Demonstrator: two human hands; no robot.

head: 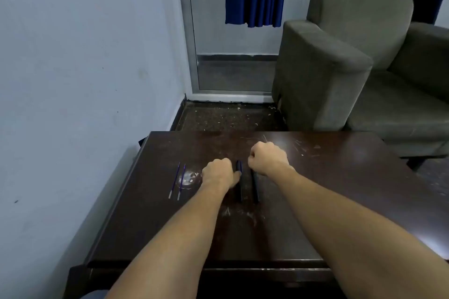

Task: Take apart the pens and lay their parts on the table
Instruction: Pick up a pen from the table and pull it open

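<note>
Dark and scuffed, the worktop (315, 201) stands in a corner by a pale wall, with a grey armchair (352, 56) beyond it. Two thin blue refills (174, 181) lie side by side at its left, well apart from the rest, which reads as your sorting spot for parts already out. Two dark pen barrels lie parallel in the middle, between your forearms, pointing away from you.

Your left grip (216, 172) sits just beside the left barrel (240, 189), fingers curled under and the thumb reaching to its far end, likely to steady it. I cannot tell whether it truly pinches the barrel. Your right grip (267, 156) is curled into a fist over the far end of the right barrel (255, 189). It may be wrapped round a cap or tip, but the knuckles hide that.

Judging by the layout, the refills are done and the barrels' smaller pieces are yet to come off. Laying like parts in rows keeps them from mixing.
</note>
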